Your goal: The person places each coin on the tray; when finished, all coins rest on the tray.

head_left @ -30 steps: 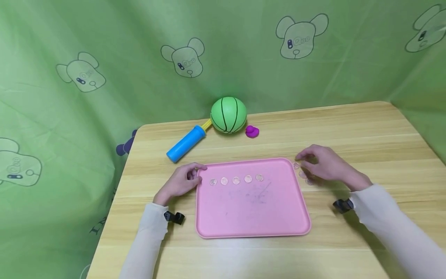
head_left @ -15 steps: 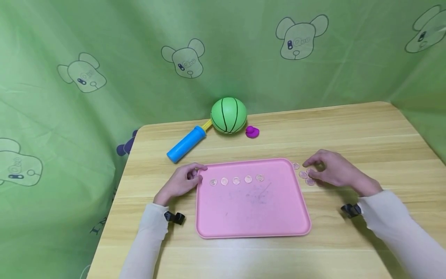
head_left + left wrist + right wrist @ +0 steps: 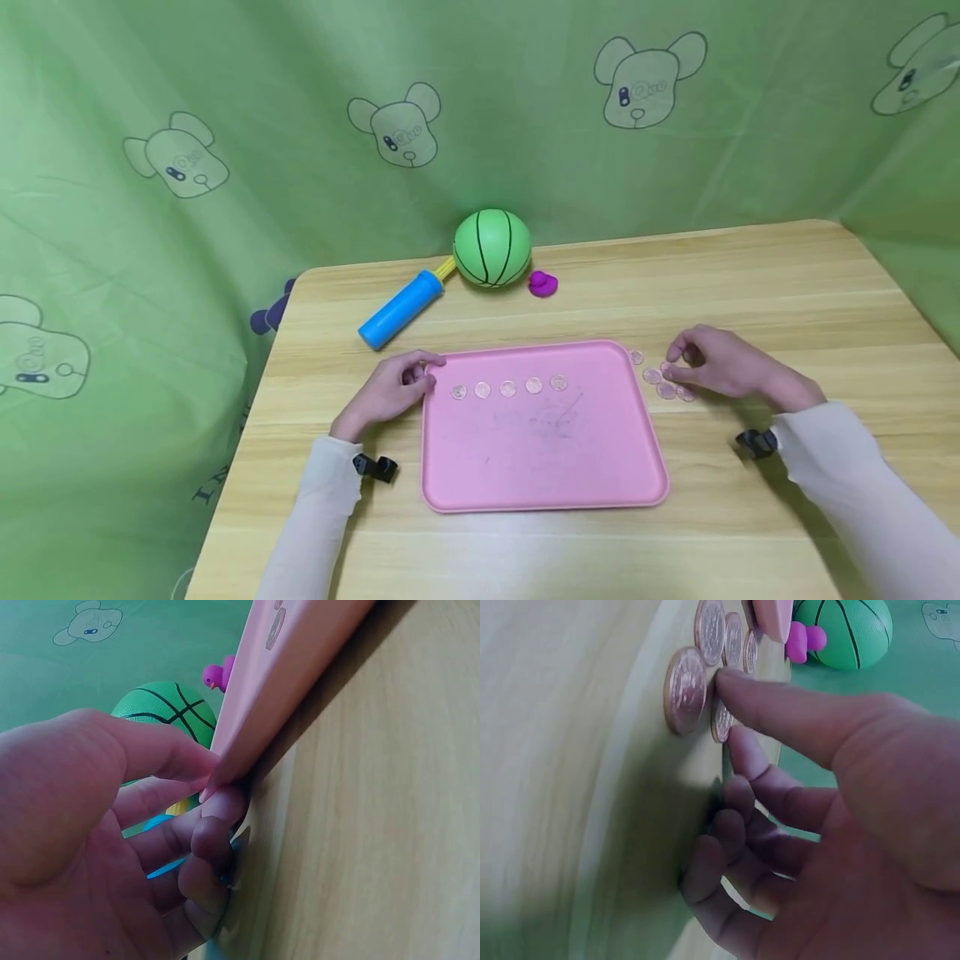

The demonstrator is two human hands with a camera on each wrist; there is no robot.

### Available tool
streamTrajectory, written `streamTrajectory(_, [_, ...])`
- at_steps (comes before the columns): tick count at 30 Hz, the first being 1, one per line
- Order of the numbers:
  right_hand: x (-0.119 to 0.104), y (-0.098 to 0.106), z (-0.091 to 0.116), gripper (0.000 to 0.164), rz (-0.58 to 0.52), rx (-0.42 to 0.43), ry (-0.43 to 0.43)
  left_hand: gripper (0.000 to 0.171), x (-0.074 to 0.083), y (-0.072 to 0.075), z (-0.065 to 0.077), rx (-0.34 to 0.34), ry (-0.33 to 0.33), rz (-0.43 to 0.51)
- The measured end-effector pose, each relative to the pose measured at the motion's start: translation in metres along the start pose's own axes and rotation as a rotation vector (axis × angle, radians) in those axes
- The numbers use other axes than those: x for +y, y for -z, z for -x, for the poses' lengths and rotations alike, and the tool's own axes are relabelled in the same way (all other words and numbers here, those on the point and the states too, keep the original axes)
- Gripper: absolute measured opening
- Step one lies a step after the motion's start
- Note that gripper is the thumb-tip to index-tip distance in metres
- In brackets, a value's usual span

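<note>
A pink tray (image 3: 540,458) lies on the table, with several coins (image 3: 508,388) in a row across its upper part. My left hand (image 3: 390,387) grips the tray's far left corner; in the left wrist view the thumb lies on the rim and curled fingers sit beneath it. Right of the tray, my right hand (image 3: 722,364) pinches a copper-coloured coin (image 3: 721,720) at table level between thumb and index finger. Several other coins (image 3: 666,390) lie flat around those fingertips. The right hand's remaining fingers are curled close to the table top.
Behind the tray are a green ball (image 3: 492,248), a blue pump (image 3: 401,310) with a yellow end, and a small purple duck (image 3: 543,283). A green printed cloth (image 3: 510,150) hangs behind the wooden table (image 3: 787,292).
My right hand has shifted right, away from the tray's far right corner, and its thumb and index finger have come together on a coin. My left hand stays on the tray corner.
</note>
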State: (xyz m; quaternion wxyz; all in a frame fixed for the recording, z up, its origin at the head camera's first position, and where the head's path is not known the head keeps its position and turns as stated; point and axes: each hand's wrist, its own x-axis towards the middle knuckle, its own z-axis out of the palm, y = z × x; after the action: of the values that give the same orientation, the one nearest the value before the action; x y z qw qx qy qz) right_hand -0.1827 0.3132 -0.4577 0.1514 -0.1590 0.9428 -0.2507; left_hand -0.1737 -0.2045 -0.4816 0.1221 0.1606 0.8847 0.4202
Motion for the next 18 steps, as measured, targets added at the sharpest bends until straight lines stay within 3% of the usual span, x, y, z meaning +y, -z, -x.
streamTrajectory(5, [0.0003,-0.0008,-0.0015,0.021,-0.040,-0.060,0.018,0.033,0.0013,0.0005,0.0002,-0.006,0.000,-0.009])
streamTrajectory(9, [-0.0007,-0.0019,-0.0005,0.020,-0.028,-0.057,0.022,0.033,0.0021,0.0005,0.0007,-0.008,-0.004,-0.002])
streamTrajectory(18, [-0.0039,-0.0099,0.0029,0.010,0.008,0.065,0.070,0.033,-0.0011,0.0000,-0.0007,-0.001,0.002,-0.002])
